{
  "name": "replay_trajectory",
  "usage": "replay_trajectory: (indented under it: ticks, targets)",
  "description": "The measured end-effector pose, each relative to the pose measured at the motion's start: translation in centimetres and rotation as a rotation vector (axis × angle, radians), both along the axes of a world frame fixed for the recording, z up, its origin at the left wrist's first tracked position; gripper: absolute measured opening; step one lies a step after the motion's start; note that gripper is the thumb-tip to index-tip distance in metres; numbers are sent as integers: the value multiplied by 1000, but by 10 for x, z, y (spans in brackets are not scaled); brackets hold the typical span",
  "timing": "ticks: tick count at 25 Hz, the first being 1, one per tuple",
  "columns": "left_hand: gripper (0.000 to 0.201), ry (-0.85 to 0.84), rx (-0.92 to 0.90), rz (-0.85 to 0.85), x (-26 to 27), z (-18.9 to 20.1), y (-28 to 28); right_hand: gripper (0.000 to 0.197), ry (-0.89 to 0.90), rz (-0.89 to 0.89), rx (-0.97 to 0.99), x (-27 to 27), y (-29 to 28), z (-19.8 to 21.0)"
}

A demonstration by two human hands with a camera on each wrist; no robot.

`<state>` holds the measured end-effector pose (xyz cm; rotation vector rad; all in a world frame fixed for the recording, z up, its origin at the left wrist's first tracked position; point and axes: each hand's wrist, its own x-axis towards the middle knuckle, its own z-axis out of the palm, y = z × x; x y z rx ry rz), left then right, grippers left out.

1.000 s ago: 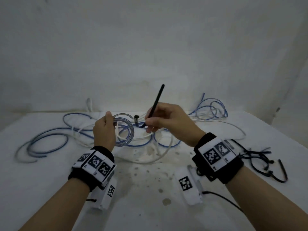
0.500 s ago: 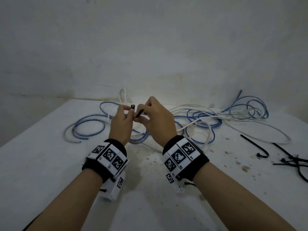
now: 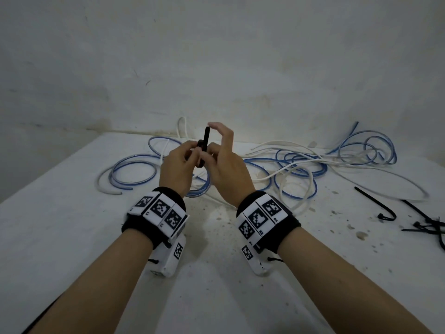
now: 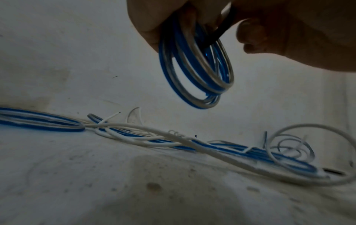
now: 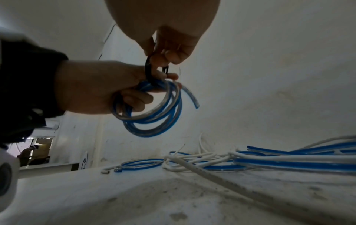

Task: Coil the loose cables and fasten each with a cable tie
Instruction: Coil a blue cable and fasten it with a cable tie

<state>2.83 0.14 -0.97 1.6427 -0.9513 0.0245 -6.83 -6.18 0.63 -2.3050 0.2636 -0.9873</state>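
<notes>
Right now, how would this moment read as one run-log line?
left hand: grips blue coil | right hand: pinches black cable tie looped round coil | loose cables: on table | spare ties: right

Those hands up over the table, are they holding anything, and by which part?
The left hand grips a small blue coil at its top, where a black cable tie loops round it. The right hand pinches the tie just above.

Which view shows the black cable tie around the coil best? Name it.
Right wrist: the cable tie plainly loops around the blue coil, its end pinched by the right hand. The head view shows only its upright tail; the left wrist view, a dark sliver.
</notes>
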Motion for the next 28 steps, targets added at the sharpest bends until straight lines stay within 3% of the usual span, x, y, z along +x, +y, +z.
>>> replay_trajectory:
  ticks: [5, 9, 19, 24, 28]
  targets:
    - [43, -36, 61, -17, -14, -1, -10, 19, 90, -161, -159, 0, -3, -1]
    - [28, -23, 86, -17, -14, -2, -10, 10, 15, -129, -160, 0, -5, -3]
    - [25, -40, 103, 10, -9, -3, -10, 8, -41, -161, -162, 1, -5, -6]
    - [39, -7, 87, -20, -12, -3, -10, 6, -71, -168, -143, 0, -6, -7]
    - [33, 15, 77, -13, -13, -3, -10, 6, -105, -175, -158, 1, -6, -7]
